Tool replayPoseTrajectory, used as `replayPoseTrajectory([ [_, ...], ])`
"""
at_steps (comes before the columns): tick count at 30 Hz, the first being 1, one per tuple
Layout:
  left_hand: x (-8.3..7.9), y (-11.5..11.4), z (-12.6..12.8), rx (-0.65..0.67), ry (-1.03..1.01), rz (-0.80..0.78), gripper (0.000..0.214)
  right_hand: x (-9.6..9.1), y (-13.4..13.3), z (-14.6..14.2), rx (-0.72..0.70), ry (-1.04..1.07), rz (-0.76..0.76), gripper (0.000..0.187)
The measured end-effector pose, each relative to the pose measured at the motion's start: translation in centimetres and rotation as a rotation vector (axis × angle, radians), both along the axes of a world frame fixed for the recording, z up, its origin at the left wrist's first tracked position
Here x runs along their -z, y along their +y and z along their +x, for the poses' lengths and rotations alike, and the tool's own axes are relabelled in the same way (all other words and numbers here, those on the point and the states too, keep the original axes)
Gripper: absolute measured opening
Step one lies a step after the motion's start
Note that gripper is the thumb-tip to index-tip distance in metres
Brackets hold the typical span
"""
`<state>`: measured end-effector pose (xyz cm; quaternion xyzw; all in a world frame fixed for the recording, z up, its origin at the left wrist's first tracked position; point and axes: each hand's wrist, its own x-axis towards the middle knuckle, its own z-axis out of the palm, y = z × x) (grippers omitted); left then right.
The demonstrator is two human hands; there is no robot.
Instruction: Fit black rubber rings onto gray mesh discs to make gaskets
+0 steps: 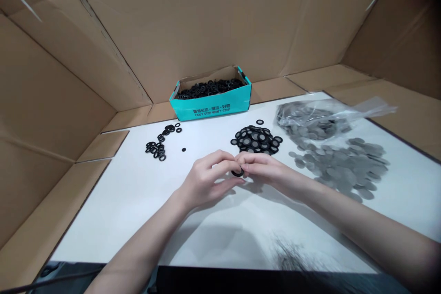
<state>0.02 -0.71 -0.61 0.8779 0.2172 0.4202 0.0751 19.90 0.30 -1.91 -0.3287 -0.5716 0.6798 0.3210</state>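
Both my hands meet over the middle of the white tabletop (pixel 138 202). My left hand (pixel 206 179) and my right hand (pixel 265 170) pinch together on one small black rubber ring (pixel 237 173) held between their fingertips. Just behind the hands lies a pile of black rings fitted with grey discs (pixel 257 139). To the right spreads a heap of loose grey mesh discs (pixel 341 165).
A teal box (pixel 211 105) full of black rings stands at the back. Loose black rings (pixel 158 147) lie scattered at the left. A clear plastic bag (pixel 320 117) holding grey discs lies at the back right. Cardboard walls (pixel 51 110) surround the table.
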Motion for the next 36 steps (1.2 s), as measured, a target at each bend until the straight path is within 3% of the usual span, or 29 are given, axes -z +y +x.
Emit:
replayPoseTrajectory([
  [6,0.18,-0.1,0.37,0.008,-0.108,-0.031,0.025,0.06,-0.1,-0.04,0.001,0.022,-0.033,0.034],
  [14,0.55,0.03,0.32,-0.022,-0.108,-0.007,0.029,0.07,-0.29,-0.29,0.082,-0.014,0.092,0.037],
  [36,0.41,-0.11,0.4,0.044,-0.074,-0.069,0.027,0.14,0.05,-0.18,0.01,-0.01,0.16,0.038],
])
